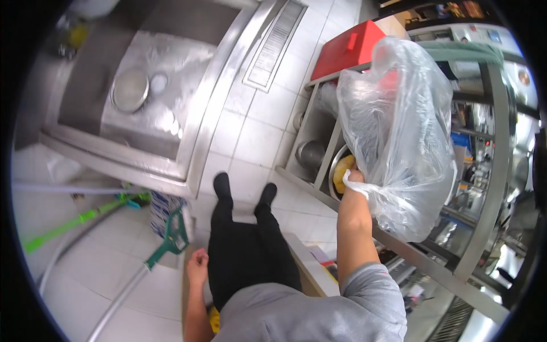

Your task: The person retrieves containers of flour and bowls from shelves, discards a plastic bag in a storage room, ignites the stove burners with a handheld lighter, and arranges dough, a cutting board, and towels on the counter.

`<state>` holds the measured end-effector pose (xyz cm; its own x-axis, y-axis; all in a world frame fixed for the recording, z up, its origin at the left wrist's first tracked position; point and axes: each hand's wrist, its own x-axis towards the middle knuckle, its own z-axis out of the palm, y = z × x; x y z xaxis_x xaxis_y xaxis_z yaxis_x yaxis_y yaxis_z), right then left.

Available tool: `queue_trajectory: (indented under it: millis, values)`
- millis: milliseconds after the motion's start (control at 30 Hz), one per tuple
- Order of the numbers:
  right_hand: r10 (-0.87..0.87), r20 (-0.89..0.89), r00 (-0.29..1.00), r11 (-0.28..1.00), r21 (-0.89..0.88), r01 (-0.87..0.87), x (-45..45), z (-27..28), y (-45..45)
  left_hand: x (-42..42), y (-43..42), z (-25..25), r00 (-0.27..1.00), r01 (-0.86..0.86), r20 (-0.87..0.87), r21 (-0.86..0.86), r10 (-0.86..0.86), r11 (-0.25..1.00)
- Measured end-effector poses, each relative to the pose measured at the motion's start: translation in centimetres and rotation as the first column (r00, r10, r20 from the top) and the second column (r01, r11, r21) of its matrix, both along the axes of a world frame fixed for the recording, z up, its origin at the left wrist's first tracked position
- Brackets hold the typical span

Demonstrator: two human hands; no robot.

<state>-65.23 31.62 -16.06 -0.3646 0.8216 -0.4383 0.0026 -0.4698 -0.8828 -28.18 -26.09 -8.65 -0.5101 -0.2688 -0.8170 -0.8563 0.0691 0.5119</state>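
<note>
My right arm stretches forward to a metal bowl (333, 185) on the shelf. My right hand (356, 174) is at a yellow, rounded lump (343, 170) in that bowl; its fingers are mostly hidden, so I cannot make out a grip. A large clear plastic bag (407, 137) bulges beside it, and a fold of the bag lies against my wrist. Down at my left side hangs my left hand (198, 261), with its fingers curled in and nothing visible in them. The green head of a long-handled tool (175, 231) stands near it.
A steel sink (196, 108) with a round metal pan (130, 90) stands at upper left. At the right are a metal rack (493, 165) and a red box (347, 50). A floor drain grate (275, 48) and a green pole (80, 221) lie around me.
</note>
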Motion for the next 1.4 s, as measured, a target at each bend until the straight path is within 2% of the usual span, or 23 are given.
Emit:
queue_trajectory:
  millis: [167,267,300,333,367,433,467,533,567,600,633,667,700,767,800,867,933,1000,1033,1100,1200,1267,1400]
  values:
    - [-0.062,-0.123,0.990,0.997,0.032,0.066,2.0,3.0,-5.5,-3.7,0.9,1.0,0.989,0.071,-0.132,0.026,-0.067,0.997]
    - [-0.031,-0.192,0.981,0.996,0.078,0.046,2.3,7.8,-11.7,-8.1,3.7,4.1,0.959,0.149,-0.253,0.075,-0.126,0.986]
    - [-0.011,-0.170,0.985,0.998,0.055,0.021,2.9,8.5,-13.3,-10.7,4.7,6.9,0.937,0.263,-0.245,0.022,-0.250,0.965]
    - [0.015,-0.150,0.989,1.000,0.028,-0.011,3.6,9.4,-14.8,-11.8,5.5,7.2,0.919,0.254,-0.331,0.089,-0.212,0.963]
    - [0.065,-0.108,0.992,0.997,-0.031,-0.068,4.8,9.0,-15.9,-12.9,6.3,6.9,0.895,0.247,-0.415,0.157,-0.163,0.956]
    - [0.180,-0.032,0.983,0.972,-0.150,-0.183,7.5,7.9,-17.9,-15.7,7.7,7.1,0.900,0.280,-0.393,0.192,-0.188,0.941]
    - [0.293,-0.121,0.948,0.922,-0.226,-0.314,10.4,2.6,-17.2,-17.4,8.5,8.0,0.914,0.288,-0.353,0.222,-0.198,0.932]
    - [0.311,-0.007,0.950,0.932,-0.195,-0.306,11.5,10.8,-21.5,-20.8,10.0,8.9,0.921,0.294,-0.330,0.243,-0.206,0.924]
    - [0.319,-0.014,0.948,0.926,-0.207,-0.314,12.4,11.4,-22.2,-22.1,10.5,8.9,0.914,0.302,-0.347,0.237,-0.210,0.923]
    - [0.495,0.002,0.869,0.847,-0.224,-0.482,13.5,11.9,-22.3,-23.5,11.0,9.8,0.916,0.293,-0.345,0.228,-0.204,0.929]
    - [0.655,0.017,0.755,0.736,-0.241,-0.633,14.6,12.7,-22.1,-24.7,11.5,11.4,0.954,0.168,-0.290,0.304,-0.077,0.938]
    - [0.664,0.010,0.748,0.727,-0.243,-0.642,15.6,13.5,-21.9,-25.1,11.5,12.5,0.972,0.040,-0.231,0.372,0.051,0.927]
    - [0.756,0.039,0.654,0.642,-0.242,-0.728,16.1,14.9,-21.8,-25.0,11.2,13.1,0.969,0.035,-0.241,0.368,0.059,0.929]
    - [0.888,0.017,0.460,0.452,-0.223,-0.864,16.5,17.2,-20.8,-25.0,10.5,13.7,0.961,0.005,-0.179,0.771,0.209,0.637]
    - [0.889,0.014,0.457,0.449,-0.216,-0.867,16.2,18.6,-20.5,-24.7,10.3,13.7,0.959,0.009,-0.187,0.771,0.213,0.636]
    - [0.933,0.298,0.203,0.254,-0.144,-0.956,15.9,21.5,-20.0,-22.8,10.0,12.8,0.904,0.089,-0.312,0.804,0.290,0.588]
    - [0.909,0.363,0.204,0.233,-0.038,-0.972,15.6,24.0,-20.5,-21.3,10.2,11.9,0.891,0.075,-0.306,0.828,0.336,0.556]
    - [0.755,0.637,0.154,0.165,0.042,-0.985,14.8,28.0,-21.5,-20.4,10.6,11.5,0.810,0.127,-0.441,0.775,0.386,0.618]
    - [0.751,0.642,0.154,0.171,0.036,-0.985,15.0,27.7,-21.7,-20.0,11.0,11.0,0.783,0.098,-0.452,0.768,0.427,0.633]
    - [0.521,0.799,0.301,0.048,0.325,-0.945,15.4,27.4,-22.0,-19.4,11.2,10.3,0.771,0.060,-0.436,0.775,0.464,0.629]
    - [0.499,0.762,0.414,0.150,0.395,-0.906,16.1,28.8,-22.5,-18.7,10.8,9.5,0.752,0.009,-0.411,0.788,0.515,0.616]
    - [0.503,0.757,0.417,0.154,0.396,-0.905,16.6,29.6,-22.5,-18.9,10.2,9.0,0.761,0.032,-0.426,0.779,0.490,0.627]
    - [0.656,0.612,0.441,0.239,0.385,-0.891,20.3,27.0,-19.1,-20.1,9.3,7.5,0.830,-0.020,-0.340,0.775,0.443,0.631]
